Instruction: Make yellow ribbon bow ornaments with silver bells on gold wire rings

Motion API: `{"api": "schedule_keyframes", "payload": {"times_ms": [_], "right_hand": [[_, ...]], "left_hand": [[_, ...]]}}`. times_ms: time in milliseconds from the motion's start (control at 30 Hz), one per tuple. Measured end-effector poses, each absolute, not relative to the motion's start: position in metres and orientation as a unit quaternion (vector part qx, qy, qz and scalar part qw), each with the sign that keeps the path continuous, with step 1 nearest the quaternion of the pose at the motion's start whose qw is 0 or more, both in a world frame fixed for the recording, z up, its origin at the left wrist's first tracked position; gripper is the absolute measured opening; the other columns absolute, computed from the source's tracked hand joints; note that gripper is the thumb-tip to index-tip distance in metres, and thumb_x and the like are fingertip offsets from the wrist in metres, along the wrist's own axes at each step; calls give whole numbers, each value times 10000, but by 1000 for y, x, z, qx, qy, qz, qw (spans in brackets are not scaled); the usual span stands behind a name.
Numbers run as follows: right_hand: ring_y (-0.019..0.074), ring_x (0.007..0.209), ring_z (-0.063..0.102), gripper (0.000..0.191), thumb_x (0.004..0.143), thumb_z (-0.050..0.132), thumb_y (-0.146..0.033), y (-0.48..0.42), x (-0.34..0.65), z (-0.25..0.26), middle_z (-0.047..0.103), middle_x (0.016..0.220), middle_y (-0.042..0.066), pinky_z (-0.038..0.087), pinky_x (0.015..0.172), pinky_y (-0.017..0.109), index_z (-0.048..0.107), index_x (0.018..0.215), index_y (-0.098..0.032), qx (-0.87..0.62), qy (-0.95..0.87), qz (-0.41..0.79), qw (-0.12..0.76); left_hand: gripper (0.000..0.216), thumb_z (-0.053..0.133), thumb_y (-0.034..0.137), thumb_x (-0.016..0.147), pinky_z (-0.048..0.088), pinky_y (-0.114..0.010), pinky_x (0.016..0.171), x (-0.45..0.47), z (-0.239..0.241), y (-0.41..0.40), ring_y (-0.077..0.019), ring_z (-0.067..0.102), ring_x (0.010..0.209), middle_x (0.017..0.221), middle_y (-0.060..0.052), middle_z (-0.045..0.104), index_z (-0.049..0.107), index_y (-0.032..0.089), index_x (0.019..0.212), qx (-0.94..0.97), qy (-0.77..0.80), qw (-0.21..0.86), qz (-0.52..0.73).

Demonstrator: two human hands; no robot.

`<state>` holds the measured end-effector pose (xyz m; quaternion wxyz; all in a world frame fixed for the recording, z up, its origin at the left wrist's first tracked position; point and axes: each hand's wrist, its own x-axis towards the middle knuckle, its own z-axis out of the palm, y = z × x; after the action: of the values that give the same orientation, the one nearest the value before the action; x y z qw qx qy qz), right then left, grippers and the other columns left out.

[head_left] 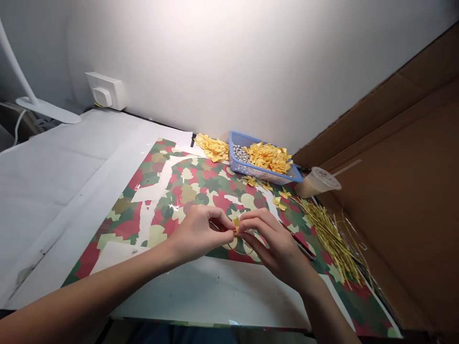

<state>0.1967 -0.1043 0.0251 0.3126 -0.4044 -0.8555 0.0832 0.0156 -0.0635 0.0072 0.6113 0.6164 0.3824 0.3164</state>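
My left hand (204,231) and my right hand (274,243) meet over the middle of the patterned sheet, fingertips pinched together. Between them is a small yellow petal piece (235,222), mostly covered by the fingers. A thin yellow-green stem (234,249) curves below the fingertips. Loose yellow petal pieces (279,204) lie on the sheet beyond my right hand. Partly behind that hand rests a slim dark tool with a metal tip (306,251); its kind is unclear.
A blue basket (234,167) against the wall holds yellow petal pieces and silvery beads (241,153). Left of it is a yellow petal heap (213,147). At right are a drink cup with a straw (317,184), a stem bundle (332,239) and cardboard (394,191). A lamp base (50,111) stands far left.
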Motion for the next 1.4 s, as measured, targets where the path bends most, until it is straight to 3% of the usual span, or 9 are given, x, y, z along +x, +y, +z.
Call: {"api": "schedule_keyframes", "payload": {"times_ms": [500,733,1167,1400], "right_hand": [[175,766,575,163,888,515,-74,-110,189,20,616,777,23,495,689,329,561,900,-230,-395,-761,172,485],[161,727,614,138,904,521,-106,-118,187,34,609,759,18,525,623,294,587,895,-226,-386,-706,211,555],[171,681,593,101,864,614,-133,-137,188,63,592,720,19,535,618,351,627,834,-228,-411,-603,184,658],[192,581,488,135,798,720,-244,-139,182,81,488,646,22,366,495,385,608,723,-253,-442,-519,117,722]], "left_hand": [[41,614,162,673,519,-243,575,13,5,-61,-145,638,609,641,-22,675,643,154,645,654,409,529,354],[63,630,185,702,521,-220,553,12,7,-58,-153,668,637,680,-34,692,653,148,655,645,419,542,338],[54,633,163,681,499,-219,544,12,6,-56,-154,660,657,693,-31,684,644,160,628,622,438,569,313],[65,661,171,646,495,-225,545,12,8,-53,-147,648,630,655,-32,686,643,163,584,595,450,599,291]]}}
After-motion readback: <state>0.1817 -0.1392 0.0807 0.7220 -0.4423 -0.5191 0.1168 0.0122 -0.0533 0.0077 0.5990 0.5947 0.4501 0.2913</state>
